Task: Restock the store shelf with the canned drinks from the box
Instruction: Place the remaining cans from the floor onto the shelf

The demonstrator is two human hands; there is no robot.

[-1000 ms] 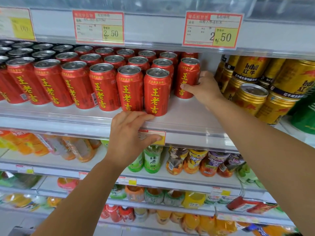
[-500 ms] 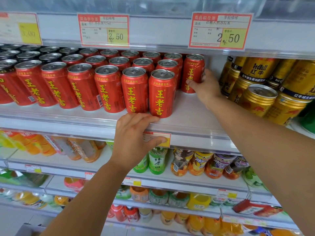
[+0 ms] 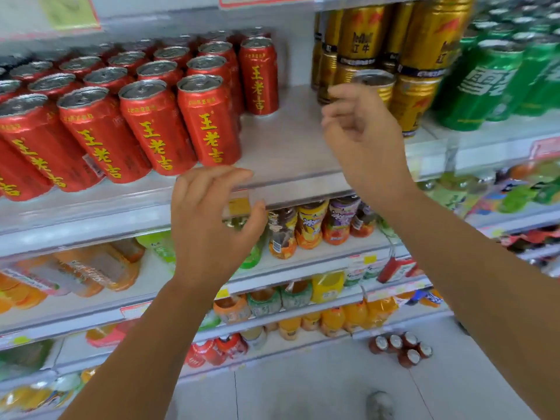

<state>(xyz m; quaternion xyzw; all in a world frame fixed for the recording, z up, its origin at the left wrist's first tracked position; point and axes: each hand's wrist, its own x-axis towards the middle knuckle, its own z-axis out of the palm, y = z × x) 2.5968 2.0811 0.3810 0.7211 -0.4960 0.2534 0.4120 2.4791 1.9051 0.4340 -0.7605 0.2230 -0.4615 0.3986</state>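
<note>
Rows of red cans with yellow characters (image 3: 151,128) fill the left part of the white shelf (image 3: 288,140). One red can (image 3: 259,75) stands at the back right end of the rows, with nothing touching it. My right hand (image 3: 363,137) hovers in front of the shelf, right of that can, fingers loosely curled and holding nothing. My left hand (image 3: 212,225) is off the shelf's front rail, fingers apart and empty. The box is out of view.
Gold cans (image 3: 418,56) are stacked right of the gap, and green cans (image 3: 485,83) stand further right. Bottled drinks (image 3: 312,225) fill the lower shelves. A cluster of small bottles (image 3: 400,348) sits on the tiled floor, near a shoe (image 3: 378,404).
My right hand let go of the red can at the back right and pulled back. My left hand lifted off the shelf rail. The view swung down and to the right.
</note>
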